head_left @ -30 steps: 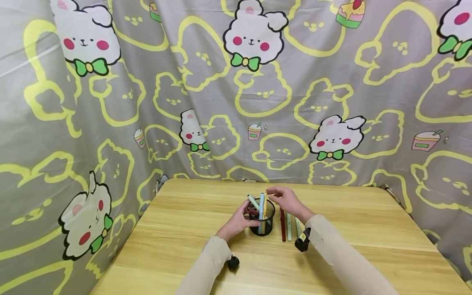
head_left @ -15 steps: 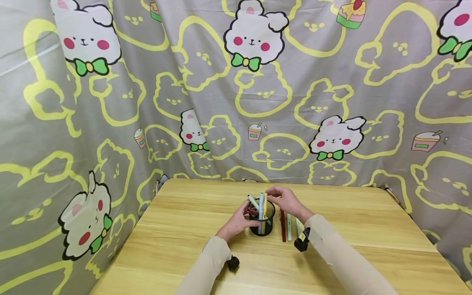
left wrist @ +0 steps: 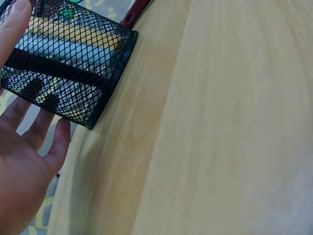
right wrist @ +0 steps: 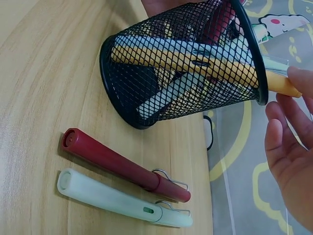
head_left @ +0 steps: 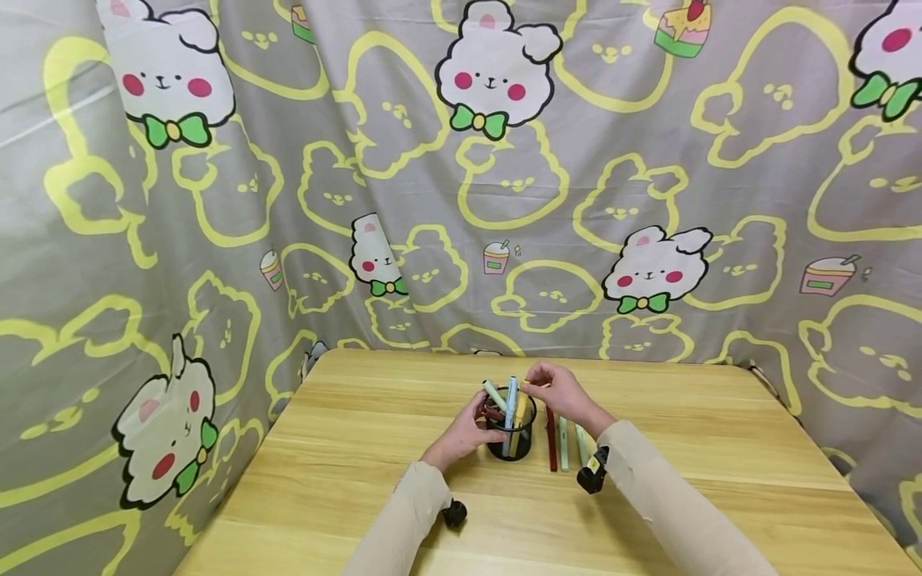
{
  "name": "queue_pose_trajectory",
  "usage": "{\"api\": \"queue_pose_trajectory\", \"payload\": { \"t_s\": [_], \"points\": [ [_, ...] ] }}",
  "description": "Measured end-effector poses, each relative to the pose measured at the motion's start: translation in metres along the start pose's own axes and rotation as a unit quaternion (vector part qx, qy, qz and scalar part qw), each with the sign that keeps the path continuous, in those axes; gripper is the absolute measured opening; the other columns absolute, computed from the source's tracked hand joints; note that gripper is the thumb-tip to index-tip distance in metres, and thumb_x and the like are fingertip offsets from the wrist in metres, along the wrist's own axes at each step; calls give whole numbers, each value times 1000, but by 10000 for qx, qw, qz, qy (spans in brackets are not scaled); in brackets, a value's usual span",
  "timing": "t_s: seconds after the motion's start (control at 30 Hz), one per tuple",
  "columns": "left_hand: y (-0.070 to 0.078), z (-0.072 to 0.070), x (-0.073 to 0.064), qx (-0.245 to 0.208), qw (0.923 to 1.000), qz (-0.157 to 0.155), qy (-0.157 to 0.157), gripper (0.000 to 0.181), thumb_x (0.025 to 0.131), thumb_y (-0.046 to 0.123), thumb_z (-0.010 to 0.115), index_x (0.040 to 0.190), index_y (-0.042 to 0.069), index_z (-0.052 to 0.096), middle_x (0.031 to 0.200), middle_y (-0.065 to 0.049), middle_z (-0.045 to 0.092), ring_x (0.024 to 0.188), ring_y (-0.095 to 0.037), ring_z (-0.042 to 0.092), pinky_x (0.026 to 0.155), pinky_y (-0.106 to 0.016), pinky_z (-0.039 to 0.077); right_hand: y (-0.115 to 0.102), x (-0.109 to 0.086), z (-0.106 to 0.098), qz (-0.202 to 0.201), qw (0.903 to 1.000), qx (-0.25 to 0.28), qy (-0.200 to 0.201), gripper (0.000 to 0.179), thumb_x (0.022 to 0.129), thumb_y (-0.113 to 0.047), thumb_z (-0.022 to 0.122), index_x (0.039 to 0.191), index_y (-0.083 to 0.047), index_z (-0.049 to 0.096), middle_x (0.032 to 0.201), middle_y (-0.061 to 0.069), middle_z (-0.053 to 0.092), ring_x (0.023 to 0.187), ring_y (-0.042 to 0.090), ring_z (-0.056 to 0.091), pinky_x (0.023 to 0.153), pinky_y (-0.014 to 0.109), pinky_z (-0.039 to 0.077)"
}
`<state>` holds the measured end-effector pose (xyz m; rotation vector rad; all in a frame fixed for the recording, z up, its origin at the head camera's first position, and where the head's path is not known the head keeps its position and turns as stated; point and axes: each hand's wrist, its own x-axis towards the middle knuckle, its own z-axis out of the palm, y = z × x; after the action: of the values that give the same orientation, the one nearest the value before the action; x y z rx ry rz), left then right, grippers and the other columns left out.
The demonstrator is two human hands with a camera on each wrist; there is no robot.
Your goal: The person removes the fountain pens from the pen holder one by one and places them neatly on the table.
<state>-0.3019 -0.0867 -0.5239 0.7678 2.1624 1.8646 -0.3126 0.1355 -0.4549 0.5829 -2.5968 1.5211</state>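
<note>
A black mesh pen holder (head_left: pixel 513 450) stands upright on the table. My left hand (head_left: pixel 464 436) holds it from the left, thumb on the near side; in the left wrist view the fingers (left wrist: pixel 59 144) curve along its other side. Inside lean a light blue pen (head_left: pixel 511 404), a yellow pen (right wrist: pixel 225 71), a pale green pen (head_left: pixel 495 393) and something dark red. At the rim, my right hand (head_left: pixel 565 394) pinches the yellow pen's top end between thumb and fingers, with its lower part still inside the mesh.
To the right of the holder, a dark red pen (right wrist: pixel 117 161) and a pale green pen (right wrist: pixel 117 198) lie side by side on the wooden table (head_left: pixel 346 448). Another pale green pen (head_left: pixel 581 444) lies beyond them, partly behind the right wrist. A patterned curtain (head_left: pixel 403 160) hangs behind the table.
My right hand has shifted slightly to the right, and the yellow pen's top has tilted right with it, away from the light blue pen. The left hand stays on the holder.
</note>
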Motion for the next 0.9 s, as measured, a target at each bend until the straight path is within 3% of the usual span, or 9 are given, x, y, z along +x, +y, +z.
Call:
{"api": "queue_pose_trajectory", "payload": {
  "t_s": [0.1,0.43,0.67,0.9],
  "points": [
    [-5,0,1,-11,10000,29,6,62,80,2,75,132,10,43,112,-8,56,102,-20,56,81,-34,50,-1,-1,0,7,10000,12,-9,12,87,-17,70,89,-8,61,85,2,62,77,18,57,64,33,48],
    [-2,0,0,-72,10000,-9,-62,69,80,-1,74,137,1,36,115,-10,55,102,-20,55,81,-33,50,-2,-5,0,42,9995,305,-35,15,86,-13,71,92,-5,60,87,6,62,79,20,58,66,33,49],
    [18,1,-5,-201,9997,45,-155,65,79,-3,73,135,5,40,117,-18,53,106,-30,54,81,-34,50,0,-7,0,3,9997,262,-29,16,86,-11,70,95,-3,59,89,8,62,81,21,59,65,30,49],
    [24,1,-8,-155,9998,59,-123,65,79,-2,73,135,5,40,119,-18,54,106,-26,55,81,-32,50,-27,-16,-7,-26,9981,612,-51,12,88,-2,65,95,5,57,88,17,62,81,35,60,65,35,51]
  ]
}}
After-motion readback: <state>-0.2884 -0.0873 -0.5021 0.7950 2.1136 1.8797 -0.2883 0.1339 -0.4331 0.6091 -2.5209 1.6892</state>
